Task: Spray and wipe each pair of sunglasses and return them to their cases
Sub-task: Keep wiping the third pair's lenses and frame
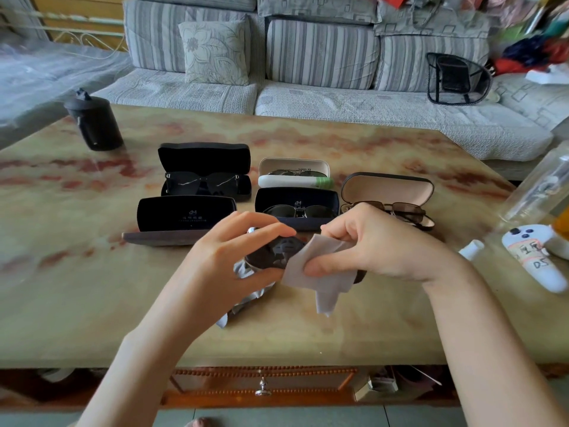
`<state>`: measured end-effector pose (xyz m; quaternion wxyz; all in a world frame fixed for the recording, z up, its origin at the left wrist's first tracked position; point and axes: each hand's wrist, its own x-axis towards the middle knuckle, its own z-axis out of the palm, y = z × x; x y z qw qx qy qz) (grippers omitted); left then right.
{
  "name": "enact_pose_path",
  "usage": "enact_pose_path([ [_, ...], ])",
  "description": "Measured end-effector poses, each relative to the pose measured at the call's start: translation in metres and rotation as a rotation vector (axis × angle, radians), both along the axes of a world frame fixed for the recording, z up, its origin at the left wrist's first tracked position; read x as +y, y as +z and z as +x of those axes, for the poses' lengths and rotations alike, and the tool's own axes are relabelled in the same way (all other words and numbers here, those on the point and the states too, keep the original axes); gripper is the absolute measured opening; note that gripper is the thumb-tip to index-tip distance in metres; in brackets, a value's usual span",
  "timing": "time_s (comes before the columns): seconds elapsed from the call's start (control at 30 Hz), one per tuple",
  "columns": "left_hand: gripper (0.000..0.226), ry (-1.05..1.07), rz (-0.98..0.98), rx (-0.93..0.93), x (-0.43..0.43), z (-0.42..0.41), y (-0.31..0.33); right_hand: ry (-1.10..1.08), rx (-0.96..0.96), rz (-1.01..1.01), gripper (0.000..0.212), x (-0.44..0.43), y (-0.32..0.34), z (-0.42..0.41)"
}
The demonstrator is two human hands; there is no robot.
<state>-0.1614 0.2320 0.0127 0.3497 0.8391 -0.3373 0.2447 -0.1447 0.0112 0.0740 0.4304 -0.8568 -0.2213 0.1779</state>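
Wiping step in hand. Left hand (234, 241), fingers clamped on sunglasses (274, 251) held just above the counter (92, 288); right hand (378, 245), fingers pinching a cloth (320, 272) against the lens. Next probably: fold, lay in empty case (184, 215).

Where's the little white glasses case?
Head view: the white case sits open near the middle of the table, behind the navy case, with the big black case on its left and the tan-lined case on its right.

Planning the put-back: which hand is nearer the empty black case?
Left. The left hand holds the sunglasses just right of the empty black case; the right hand, pinching the cloth, is farther right.
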Motion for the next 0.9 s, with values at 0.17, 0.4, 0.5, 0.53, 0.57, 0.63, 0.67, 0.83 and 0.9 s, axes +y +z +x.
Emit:
enact_pose_path([
  [0.17, 0.044, 0.030, 0.000, -0.004, 0.007, 0.001, 0.002, 0.062, 0.040, 0.000, 0.015, -0.007, 0.002, 0.001],
  [0.4, 0.042, 0.036, -0.010, -0.012, 0.004, 0.001, 0.002, 0.034, 0.023, 0.001, 0.019, -0.016, 0.003, -0.001],
  [0.5, 0.042, 0.027, -0.005, 0.002, 0.000, 0.000, 0.001, 0.023, 0.001, 0.042, 0.023, -0.009, -0.001, 0.001],
  [0.53, 0.042, 0.026, -0.001, 0.006, -0.001, 0.000, 0.001, 0.013, -0.016, 0.051, 0.024, -0.008, -0.004, 0.002],
  [0.57, 0.042, 0.028, 0.003, 0.006, -0.001, 0.000, 0.001, 0.009, -0.033, 0.055, 0.023, -0.007, -0.005, 0.003],
  [0.63, 0.042, 0.038, 0.001, 0.000, 0.000, 0.001, 0.001, 0.018, -0.042, 0.061, 0.018, -0.006, -0.006, 0.004],
  [0.67, 0.042, 0.044, -0.001, -0.005, 0.002, 0.001, 0.002, 0.028, -0.033, 0.067, 0.013, -0.007, -0.006, 0.003],
  [0.83, 0.045, 0.061, 0.008, -0.023, 0.004, 0.001, 0.002, 0.063, -0.009, 0.060, 0.008, -0.009, -0.006, 0.003],
  [0.9, 0.044, 0.064, 0.015, -0.026, 0.004, 0.002, 0.001, 0.066, 0.004, 0.046, 0.007, -0.009, -0.007, 0.003],
])
